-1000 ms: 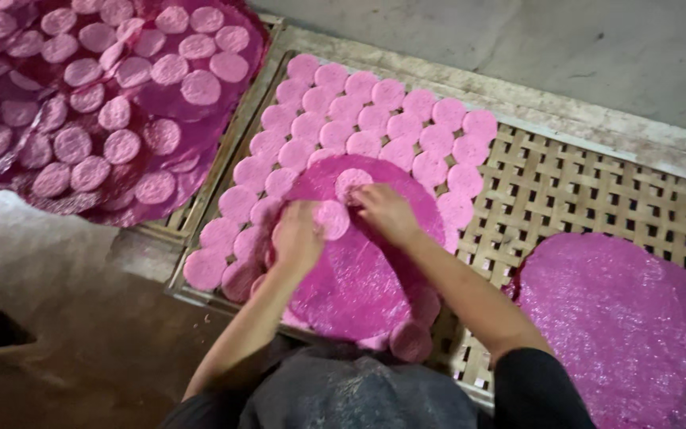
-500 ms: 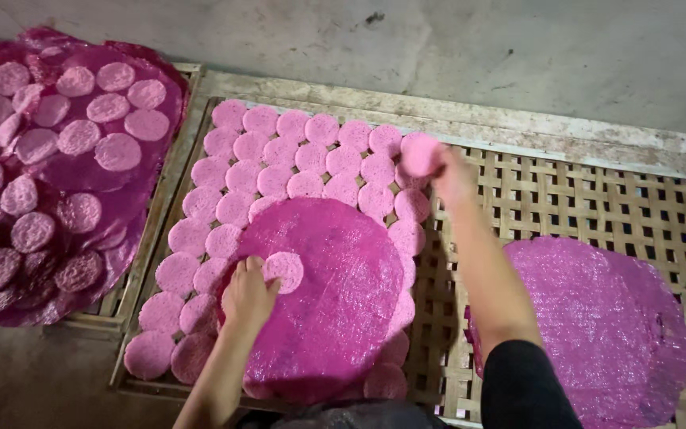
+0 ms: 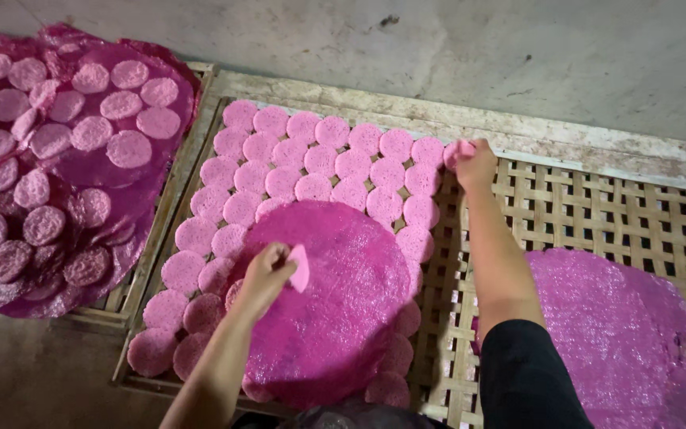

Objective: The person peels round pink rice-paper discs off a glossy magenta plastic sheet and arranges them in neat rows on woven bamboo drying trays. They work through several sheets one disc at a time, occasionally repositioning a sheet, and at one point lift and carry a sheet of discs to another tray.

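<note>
A woven bamboo tray [image 3: 597,214] carries rows of small pink round cakes [image 3: 335,163] over its left half. On top of them lies a large magenta round sheet [image 3: 343,310]. My left hand [image 3: 263,278] pinches one small pink cake [image 3: 298,267] just above that sheet's left part. My right hand [image 3: 474,163] is stretched to the far end of the cake rows and presses another pink cake [image 3: 458,149] onto the tray beside the last row.
A second magenta sheet [image 3: 621,342] lies on the tray's right part. At the left, another tray [image 3: 172,199] holds a crumpled magenta sheet [image 3: 125,191] covered with several pink cakes. A grey concrete floor [image 3: 438,56] runs along the far side.
My right hand moved from the sheet's middle to the tray's far right with a cake. My left hand lifted a cake off the sheet. The view shifted left and down.
</note>
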The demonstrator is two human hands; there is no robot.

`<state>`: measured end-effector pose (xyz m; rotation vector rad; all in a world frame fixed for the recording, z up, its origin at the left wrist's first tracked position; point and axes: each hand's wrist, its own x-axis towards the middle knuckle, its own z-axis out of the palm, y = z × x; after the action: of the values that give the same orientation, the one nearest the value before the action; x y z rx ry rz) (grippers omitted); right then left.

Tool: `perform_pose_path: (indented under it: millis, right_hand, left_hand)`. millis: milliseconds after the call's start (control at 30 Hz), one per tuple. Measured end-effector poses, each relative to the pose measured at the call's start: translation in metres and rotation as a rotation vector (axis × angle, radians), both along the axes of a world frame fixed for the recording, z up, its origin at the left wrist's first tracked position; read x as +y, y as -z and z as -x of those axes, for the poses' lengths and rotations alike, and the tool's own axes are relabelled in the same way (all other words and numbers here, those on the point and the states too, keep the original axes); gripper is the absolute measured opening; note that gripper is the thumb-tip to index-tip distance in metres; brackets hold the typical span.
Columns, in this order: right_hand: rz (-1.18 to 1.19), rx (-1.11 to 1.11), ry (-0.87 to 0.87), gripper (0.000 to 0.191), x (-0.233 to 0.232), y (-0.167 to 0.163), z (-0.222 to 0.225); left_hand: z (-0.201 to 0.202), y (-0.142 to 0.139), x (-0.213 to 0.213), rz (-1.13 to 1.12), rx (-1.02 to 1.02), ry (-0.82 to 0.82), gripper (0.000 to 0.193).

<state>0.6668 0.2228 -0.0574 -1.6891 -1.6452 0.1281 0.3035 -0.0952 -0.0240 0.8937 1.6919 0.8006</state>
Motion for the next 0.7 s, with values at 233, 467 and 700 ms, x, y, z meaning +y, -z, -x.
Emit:
perform_pose_path:
  millis: [233,467,700]
  right_hand:
    - [0.877,0.714,-0.856,0.057,-0.13,-0.043,0.067]
    - [0.64,0.966,-0.271,0.027,-0.122,-0.007,0.027]
    - [0.449,0.799,-0.17,0.036,-0.053,0.025,-0.034]
  left_hand:
    - [-0.07,-0.052,0.067,-0.217,0.277,0.144,0.034]
    - [-0.07,-0.061,0.029,-0.221,0.609,0.414,0.059]
    - [0.053,-0.011,-0.076,-0.103,0.961,0.249,0.065]
